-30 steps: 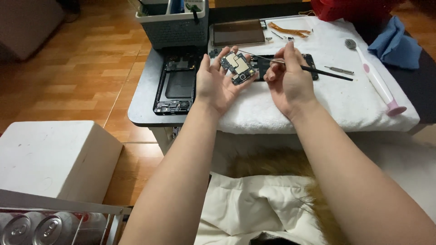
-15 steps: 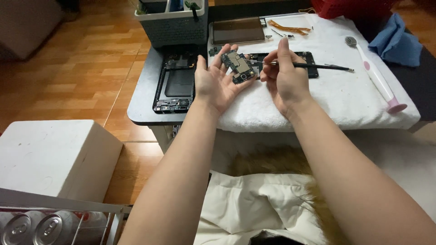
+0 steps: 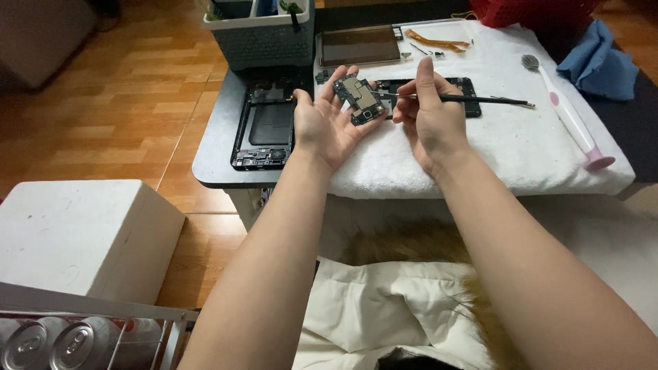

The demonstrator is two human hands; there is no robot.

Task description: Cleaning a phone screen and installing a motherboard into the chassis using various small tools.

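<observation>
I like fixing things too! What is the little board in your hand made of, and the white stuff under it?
The circuit board in the left hand looks like dark rigid laminate with shiny metal covers, judging by its gleam. The white cloth looks like soft terry fabric: fuzzy, with rounded folded edges.

Soft even indoor light, sharp, faint shadows

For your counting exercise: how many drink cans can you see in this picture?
2. Both cans lie side by side in the wire rack at bottom left: one by the picture's edge, the other to its right. More may be hidden outside the picture.
</observation>
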